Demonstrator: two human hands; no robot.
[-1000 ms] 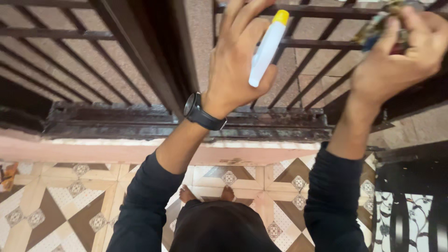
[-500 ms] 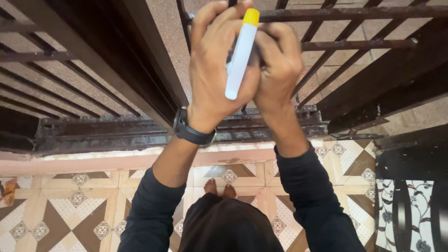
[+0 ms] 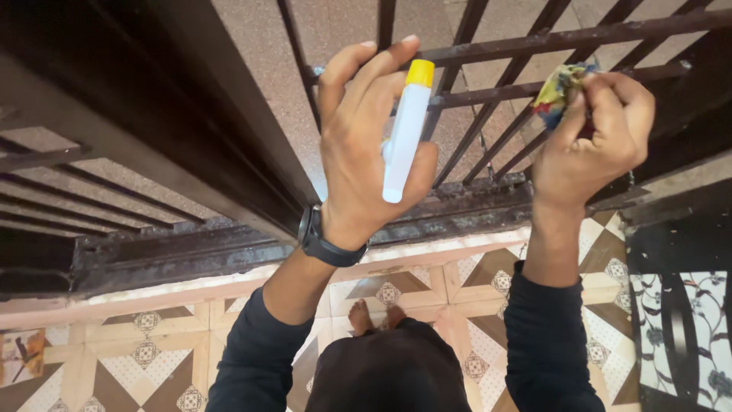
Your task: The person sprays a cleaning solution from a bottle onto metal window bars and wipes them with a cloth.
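We look down on a dark brown metal grille (image 3: 488, 84), its flat bars crossing in straight and slanting lines, rough and worn where the bottom rail (image 3: 229, 248) meets a pale pink sill (image 3: 191, 286). Beyond the bars lies speckled reddish stone paving (image 3: 335, 30); below us, glossy floor tiles (image 3: 114, 358) in cream and brown diamond patterns. Our left hand (image 3: 366, 152), a black watch (image 3: 324, 240) at the wrist, grips a slim white plastic bottle (image 3: 404, 137) with a yellow cap (image 3: 419, 72), held upright against the palm just before the grille, fingers raised toward a crossbar. Our right hand (image 3: 595, 145) clenches a crumpled multicoloured cloth (image 3: 560, 88), yellow, red and blue, pressed against a slanting bar at upper right. Dark sleeves (image 3: 545, 343) cover both forearms. A black floral-patterned panel (image 3: 679, 320) stands at far right.
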